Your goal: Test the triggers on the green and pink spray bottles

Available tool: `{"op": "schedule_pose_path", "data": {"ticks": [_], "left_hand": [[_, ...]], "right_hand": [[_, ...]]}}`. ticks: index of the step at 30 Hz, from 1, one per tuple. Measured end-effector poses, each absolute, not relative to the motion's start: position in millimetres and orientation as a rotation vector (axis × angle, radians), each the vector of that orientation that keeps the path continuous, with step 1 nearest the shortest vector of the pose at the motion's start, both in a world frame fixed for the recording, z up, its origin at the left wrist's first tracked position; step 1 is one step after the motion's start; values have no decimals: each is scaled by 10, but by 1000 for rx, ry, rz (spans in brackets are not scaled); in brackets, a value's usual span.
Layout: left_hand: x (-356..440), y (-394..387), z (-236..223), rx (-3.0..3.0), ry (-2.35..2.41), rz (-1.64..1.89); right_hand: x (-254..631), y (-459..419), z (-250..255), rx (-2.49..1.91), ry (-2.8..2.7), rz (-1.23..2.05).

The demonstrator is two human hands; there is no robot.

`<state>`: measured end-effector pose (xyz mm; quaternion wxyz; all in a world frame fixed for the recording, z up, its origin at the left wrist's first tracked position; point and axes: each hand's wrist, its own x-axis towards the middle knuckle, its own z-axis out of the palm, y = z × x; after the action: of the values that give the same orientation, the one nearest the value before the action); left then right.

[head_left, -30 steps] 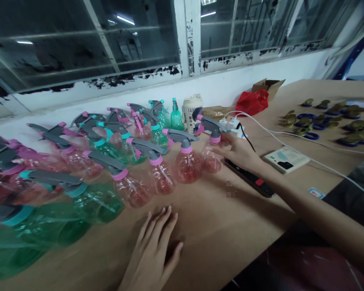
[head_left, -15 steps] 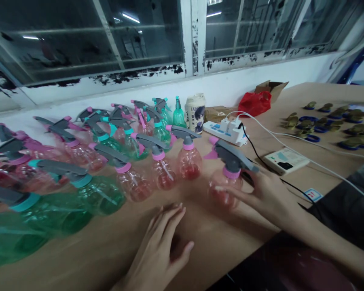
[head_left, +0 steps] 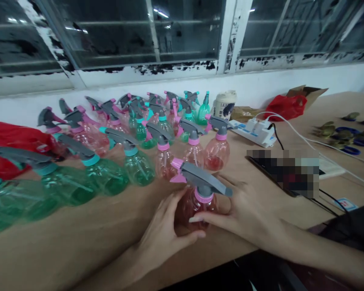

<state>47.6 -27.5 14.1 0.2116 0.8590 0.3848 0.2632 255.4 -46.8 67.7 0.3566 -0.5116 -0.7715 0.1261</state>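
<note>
A pink spray bottle (head_left: 186, 206) with a grey trigger head and pink collar stands upright near the table's front edge. My right hand (head_left: 235, 206) wraps its right side, thumb laid across the front of the clear body. From the left, my left hand (head_left: 166, 226) curves round the same bottle, thumb low in front; its fingertips are partly hidden behind the bottle. Just beyond stand a pink spray bottle (head_left: 217, 155) on the right and a green spray bottle (head_left: 139, 169) on the left.
Several more pink and green spray bottles fill the left and back. A red plastic bag (head_left: 15, 149) lies at left, another red bag (head_left: 286, 107) at back right. A paper cup (head_left: 224, 105), a power strip (head_left: 251, 133), a phone-like device (head_left: 269, 173) and cables lie to the right.
My right hand has brought the pink spray bottle left and nearer. My left hand, apart from it before, now curves round it. The view has swung left, showing the red bag there.
</note>
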Motion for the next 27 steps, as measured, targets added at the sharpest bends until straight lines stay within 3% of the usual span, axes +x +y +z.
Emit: {"op": "schedule_pose_path", "data": {"ticks": [12, 18, 27], "left_hand": [[366, -221, 162, 2367, 995, 744], [376, -129, 110, 2483, 993, 663], [341, -56, 89, 2622, 1017, 357]], "right_hand": [[2313, -138, 842, -858, -1834, 1072], [2326, 24, 743, -789, -1923, 729], [2370, 135, 757, -766, -1969, 525]]}}
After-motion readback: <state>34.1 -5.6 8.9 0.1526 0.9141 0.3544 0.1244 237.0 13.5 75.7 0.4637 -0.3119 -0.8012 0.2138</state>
